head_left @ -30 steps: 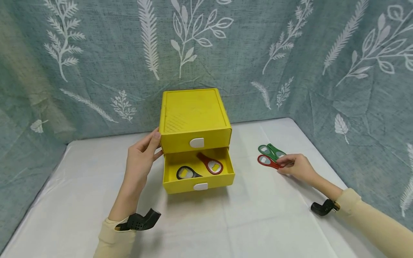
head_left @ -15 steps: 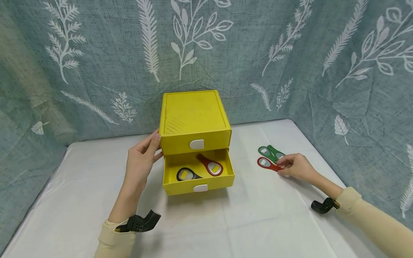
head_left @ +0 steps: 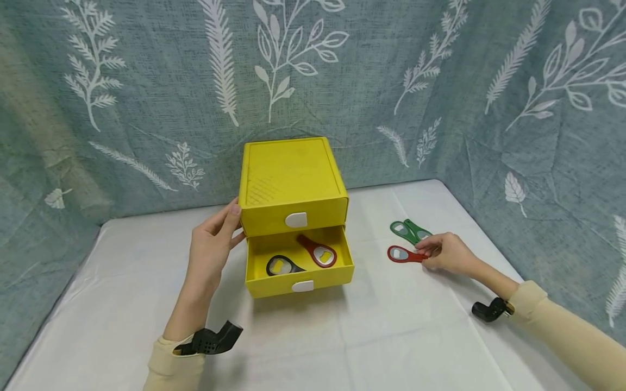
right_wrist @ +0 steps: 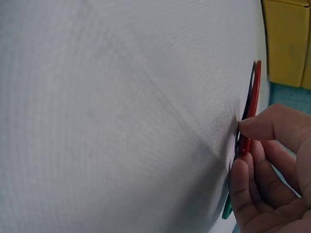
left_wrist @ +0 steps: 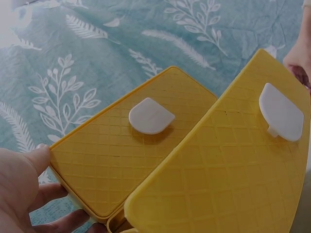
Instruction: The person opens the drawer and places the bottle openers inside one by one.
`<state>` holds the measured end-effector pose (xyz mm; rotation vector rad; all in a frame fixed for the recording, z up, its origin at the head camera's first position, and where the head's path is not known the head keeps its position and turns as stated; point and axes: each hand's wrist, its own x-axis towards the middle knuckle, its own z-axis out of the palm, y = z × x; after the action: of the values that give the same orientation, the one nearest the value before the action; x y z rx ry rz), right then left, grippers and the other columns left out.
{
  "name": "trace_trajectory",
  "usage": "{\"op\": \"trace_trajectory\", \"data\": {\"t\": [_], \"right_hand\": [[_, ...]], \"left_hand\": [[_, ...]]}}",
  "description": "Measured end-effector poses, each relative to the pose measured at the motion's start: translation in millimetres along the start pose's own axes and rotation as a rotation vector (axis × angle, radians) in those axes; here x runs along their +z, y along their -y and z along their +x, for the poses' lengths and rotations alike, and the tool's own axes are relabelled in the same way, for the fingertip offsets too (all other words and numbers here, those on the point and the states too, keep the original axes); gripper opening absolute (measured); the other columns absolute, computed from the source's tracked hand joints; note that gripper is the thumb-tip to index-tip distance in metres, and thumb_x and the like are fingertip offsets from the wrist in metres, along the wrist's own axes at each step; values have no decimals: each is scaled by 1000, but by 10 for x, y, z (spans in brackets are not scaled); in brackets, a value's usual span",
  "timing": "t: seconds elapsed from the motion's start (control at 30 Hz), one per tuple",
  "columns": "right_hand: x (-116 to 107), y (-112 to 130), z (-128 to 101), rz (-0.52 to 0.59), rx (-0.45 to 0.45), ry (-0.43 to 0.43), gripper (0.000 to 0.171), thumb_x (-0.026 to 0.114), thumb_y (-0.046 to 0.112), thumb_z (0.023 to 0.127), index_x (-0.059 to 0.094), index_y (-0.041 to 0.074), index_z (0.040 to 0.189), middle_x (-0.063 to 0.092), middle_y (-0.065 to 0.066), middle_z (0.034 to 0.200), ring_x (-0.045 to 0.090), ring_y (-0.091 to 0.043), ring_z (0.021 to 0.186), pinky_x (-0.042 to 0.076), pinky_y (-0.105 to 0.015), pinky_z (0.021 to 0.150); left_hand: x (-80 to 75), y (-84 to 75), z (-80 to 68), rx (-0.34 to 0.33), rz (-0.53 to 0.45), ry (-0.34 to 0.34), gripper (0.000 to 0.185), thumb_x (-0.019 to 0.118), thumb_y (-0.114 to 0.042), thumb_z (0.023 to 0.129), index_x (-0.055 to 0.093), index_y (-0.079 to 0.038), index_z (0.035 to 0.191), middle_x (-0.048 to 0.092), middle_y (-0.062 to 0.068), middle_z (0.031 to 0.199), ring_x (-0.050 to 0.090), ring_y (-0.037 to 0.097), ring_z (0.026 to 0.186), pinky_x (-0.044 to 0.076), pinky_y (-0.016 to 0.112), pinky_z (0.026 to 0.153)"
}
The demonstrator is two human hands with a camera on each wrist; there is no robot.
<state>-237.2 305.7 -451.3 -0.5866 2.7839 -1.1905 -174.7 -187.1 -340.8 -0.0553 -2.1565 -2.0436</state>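
The right hand (head_left: 447, 253) pinched the handle of a red bottle opener (head_left: 402, 253) between thumb and fingertips, near the right edge of the white-covered table (head_left: 401, 336). In the right wrist view the thumb lay on the upper face of the opener (right_wrist: 250, 114), with the other fingers (right_wrist: 243, 189) curled beneath it. The opener lay low over the cloth; whether it touched it could not be told. Two green bottle openers (head_left: 409, 230) lay just behind it, toward the back edge of the table, overlapping each other and apart from the red one.

The left hand (head_left: 212, 247) rested against the left side of the yellow two-drawer box (head_left: 288, 174), which stood at the middle of the table near the back edge. Its thumb touched the box's upper front corner and its fingers lay loosely straight along the side wall, gripping nothing. In the left wrist view the thumb (left_wrist: 22, 174) pressed the edge of the box (left_wrist: 121, 160).

The lower drawer (head_left: 274, 282) stood pulled out. Inside lay a black bottle opener (head_left: 282, 265) at the front left and a dark red bottle opener (head_left: 318, 251) at the right, slanting toward the back. The upper drawer was closed, and each drawer carried a white tab handle (head_left: 296, 219).
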Motion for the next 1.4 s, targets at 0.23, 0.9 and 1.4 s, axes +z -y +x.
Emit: {"op": "trace_trajectory", "data": {"t": [0.23, 0.9, 1.4], "right_hand": [[19, 14, 4, 31, -13, 21, 34, 81, -7, 71, 73, -7, 104, 70, -5, 85, 63, -18, 73, 55, -26, 60], [101, 205, -11, 136, -43, 6, 33, 78, -7, 72, 74, -6, 105, 73, -5, 87, 64, -13, 71, 54, -22, 58], [-96, 817, -16, 306, -104, -102, 31, 78, -8, 78, 74, -1, 108, 73, -13, 96, 67, -20, 79, 58, -26, 71]], "left_hand": [[-3, 1, -4, -7, 0, -3, 55, 55, -47, 97, 51, -20, 145, 47, 6, 147, 54, 23, 122, 52, 30, 92], [-8, 5, 5, 2, 3, -12, 55, 55, -47, 97, 51, -20, 145, 48, 6, 146, 54, 23, 122, 52, 30, 92], [-6, 17, 12, 3, 6, -7, 55, 55, -47, 98, 52, -21, 145, 48, 5, 146, 54, 23, 122, 52, 32, 92]]}}
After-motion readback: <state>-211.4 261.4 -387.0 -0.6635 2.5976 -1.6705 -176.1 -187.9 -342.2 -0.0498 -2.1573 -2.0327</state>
